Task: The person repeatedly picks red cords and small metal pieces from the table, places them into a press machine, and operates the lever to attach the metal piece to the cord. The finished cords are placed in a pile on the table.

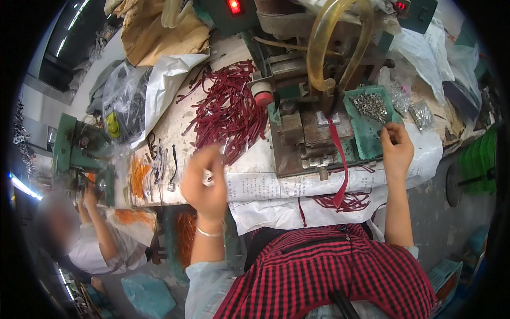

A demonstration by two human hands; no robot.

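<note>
My left hand (204, 181), slightly blurred, has its fingers curled in front of a heap of dark red straps (226, 106). Whether a strap is between those fingers is hidden. On the right, my right hand (398, 149) has thumb and forefinger pinched at the edge of a green tray (361, 141); anything between them is too small to name. Small metal fittings (370, 106) lie piled in that tray. Between my hands stands a bench press (313, 133). One red strap (340, 159) hangs from its work point down over the table's front edge.
More red straps (342, 202) lie on white sheeting at the front edge. Clear bags of metal parts (421, 116) sit right of the tray. A yellowish hose (317, 48) loops above the press. At left, a co-worker's arm (101, 226) reaches to another green machine (74, 151).
</note>
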